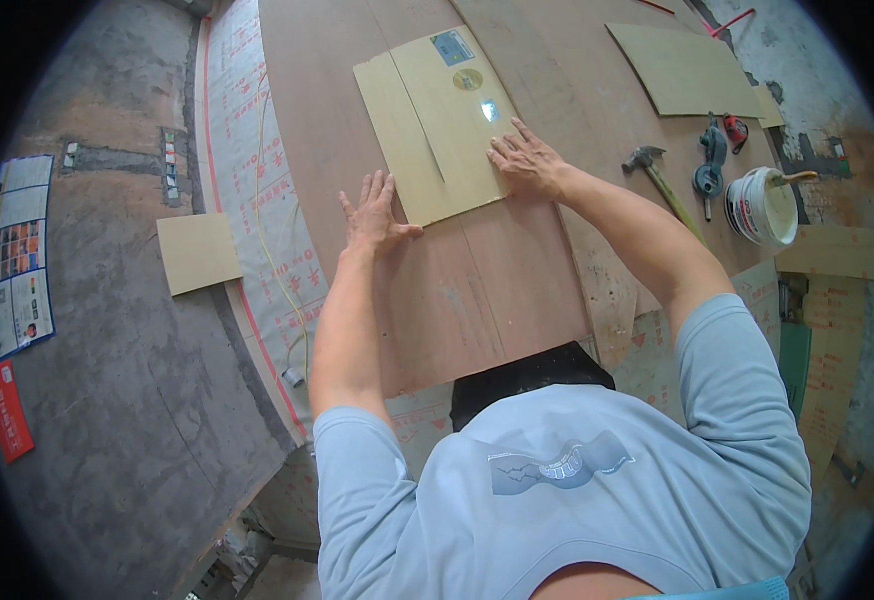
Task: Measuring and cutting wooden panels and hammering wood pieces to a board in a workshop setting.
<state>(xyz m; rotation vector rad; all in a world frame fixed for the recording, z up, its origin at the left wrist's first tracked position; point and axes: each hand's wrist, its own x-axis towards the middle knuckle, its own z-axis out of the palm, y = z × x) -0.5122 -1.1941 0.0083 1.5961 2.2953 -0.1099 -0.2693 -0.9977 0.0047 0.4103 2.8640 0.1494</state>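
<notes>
A pale yellow rectangular board point(407, 150) lies at a slant on the brown wooden worktop point(357, 340). A dark lengthwise line, perhaps a slit or a crack, runs down it from the far edge and stops short of the near edge. Several stickers mark its right half. At its lower left edge rests my left hand point(371, 214), fingers spread, thumb touching the near corner. Along the right edge lies my right hand point(527, 163) with its fingers stretched over the board's side. Neither hand grips anything.
Right of my right arm are a claw hammer point(654, 182), a blue-grey tool point(710, 165), a small red tool point(735, 131) and a white bucket point(757, 207) with a brush in it. Another pale board point(681, 70) lies behind them. A small board point(199, 252) leans near the left wall.
</notes>
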